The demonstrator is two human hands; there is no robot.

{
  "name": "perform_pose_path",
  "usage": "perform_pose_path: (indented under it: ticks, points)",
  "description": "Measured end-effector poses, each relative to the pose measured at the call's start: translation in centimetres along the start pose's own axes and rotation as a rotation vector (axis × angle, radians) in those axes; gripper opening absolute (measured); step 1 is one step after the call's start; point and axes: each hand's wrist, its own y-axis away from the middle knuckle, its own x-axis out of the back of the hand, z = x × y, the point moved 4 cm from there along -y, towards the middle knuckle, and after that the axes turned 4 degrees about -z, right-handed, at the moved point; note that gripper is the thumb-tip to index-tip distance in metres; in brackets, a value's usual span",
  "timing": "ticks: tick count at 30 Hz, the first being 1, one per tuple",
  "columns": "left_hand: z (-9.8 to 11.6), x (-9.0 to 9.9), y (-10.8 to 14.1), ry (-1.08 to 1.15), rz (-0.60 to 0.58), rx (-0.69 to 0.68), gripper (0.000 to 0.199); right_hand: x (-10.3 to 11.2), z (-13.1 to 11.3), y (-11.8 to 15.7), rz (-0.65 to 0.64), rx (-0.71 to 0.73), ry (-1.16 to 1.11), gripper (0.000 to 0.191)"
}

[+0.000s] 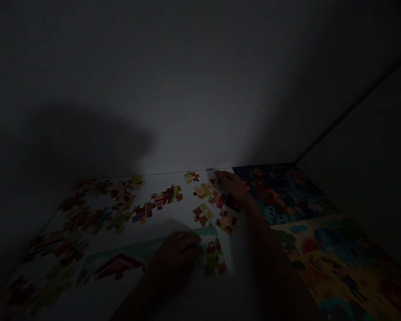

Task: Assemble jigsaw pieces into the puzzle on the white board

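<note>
The scene is very dark. My left hand (177, 256) lies on a partly joined jigsaw puzzle (133, 249) with a pale green sky, a red roof and a small red tractor; its fingers are stretched to the right, holding nothing I can see. Farther back, near the wall, my right hand (234, 187) has its fingertips together on a puzzle piece (213, 183), which they partly hide. Several loose pieces surround it, among them a pink one (217, 199), a green and brown one (203, 215) and a brown one (227, 221).
A joined strip of pieces (159, 203) with a red barn lies left of centre. Many loose pieces (103, 218) are spread along the left side. On the right are a dark blue picture (284, 191) and a yellow one (334, 263). A pale wall (194, 89) rises behind.
</note>
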Motion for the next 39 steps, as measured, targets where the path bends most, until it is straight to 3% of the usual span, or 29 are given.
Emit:
perform_pose_path:
  ticks: [4, 12, 18, 27, 35, 39]
  points:
    - [0.1, 0.2, -0.1, 0.012, 0.000, 0.016, 0.024, 0.0, 0.3, 0.1, 0.010, -0.047, -0.024, 0.047]
    - [0.2, 0.3, 0.1, -0.008, 0.003, 0.020, 0.026, 0.2, 0.8, -0.1, -0.014, -0.043, -0.061, 0.036]
    - [0.0, 0.2, 0.3, -0.032, -0.002, 0.031, 0.025, 0.2, 1.1, -0.1, 0.086, -0.039, 0.064, 0.036]
    - [0.0, 0.2, 0.3, -0.078, 0.006, 0.011, 0.031, 0.7, 0.9, 0.0, 0.137, -0.098, 0.129, 0.038]
    - [0.0, 0.1, 0.5, -0.072, 0.009, 0.025, 0.030, 0.4, 1.9, -0.1, -0.029, 0.001, 0.025, 0.043]
    - [-0.2, -0.1, 0.7, -0.061, -0.008, 0.024, 0.029, 0.7, 1.6, 0.3, -0.158, 0.072, 0.159, 0.051]
